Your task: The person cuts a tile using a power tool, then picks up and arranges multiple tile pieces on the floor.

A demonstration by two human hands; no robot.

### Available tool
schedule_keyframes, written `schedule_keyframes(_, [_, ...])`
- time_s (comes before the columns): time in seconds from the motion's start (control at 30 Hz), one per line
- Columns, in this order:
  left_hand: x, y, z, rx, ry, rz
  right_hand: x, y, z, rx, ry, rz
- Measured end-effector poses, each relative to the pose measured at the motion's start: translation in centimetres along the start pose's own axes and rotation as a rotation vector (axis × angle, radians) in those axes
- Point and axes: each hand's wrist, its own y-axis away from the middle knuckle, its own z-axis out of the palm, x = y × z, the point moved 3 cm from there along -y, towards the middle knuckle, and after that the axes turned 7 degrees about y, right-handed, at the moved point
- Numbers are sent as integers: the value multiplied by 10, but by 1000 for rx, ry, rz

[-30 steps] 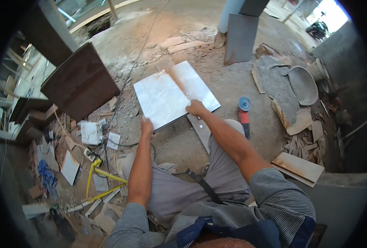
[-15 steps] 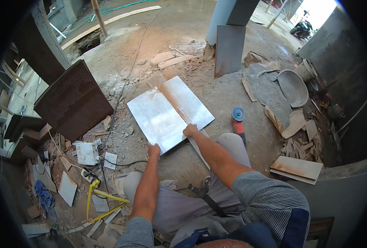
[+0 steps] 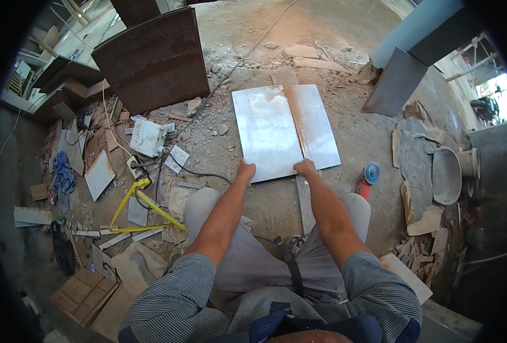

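A large, glossy pale tile [image 3: 267, 131] lies in front of my knees, with a straight groove and brown dust running along its right part. At its near left corner my left hand [image 3: 246, 171] is closed on the edge. My right hand [image 3: 305, 167] grips the same near edge, close to where the groove ends. Beneath the tile runs a narrow strip [image 3: 305, 206], showing in front of it and behind. To the right, beside my knee, an angle grinder [image 3: 365, 188] with a red body and blue disc rests on the ground.
A brown textured sheet [image 3: 153, 63] stands at the far left. Nearer are a white box [image 3: 147, 137] with cables, a yellow folding frame [image 3: 165, 215] and tile scraps. On the right are a grey basin [image 3: 446, 176], broken pieces and a slab [image 3: 396, 83] leaning against a column.
The view has swung left and turned, so the tile and grinder appear farther right. Both hands keep their hold on the tile's near edge.
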Motion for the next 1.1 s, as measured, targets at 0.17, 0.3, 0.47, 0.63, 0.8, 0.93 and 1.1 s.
schedule_keyframes(0.17, [-17,-27,6,-106,-42,-49,9,0,-2,118,-73,56])
schedule_keyframes(0.3, [-12,-22,5,-177,-29,-119,10,-1,-3,93,-52,53])
schedule_keyframes(0.47, [-1,-8,3,-168,6,-147,15,-8,4,100,-83,72])
schedule_keyframes(0.63, [5,-7,18,-149,47,-197,35,-21,3,181,30,44])
schedule_keyframes(0.8, [-3,-41,-16,36,-40,37,-1,-5,-6,113,-212,51])
schedule_keyframes(0.93, [17,-11,-3,113,79,11,13,18,-18,164,-546,182])
schedule_keyframes(1.1, [46,7,-15,156,120,147,-24,57,-53,180,-830,139])
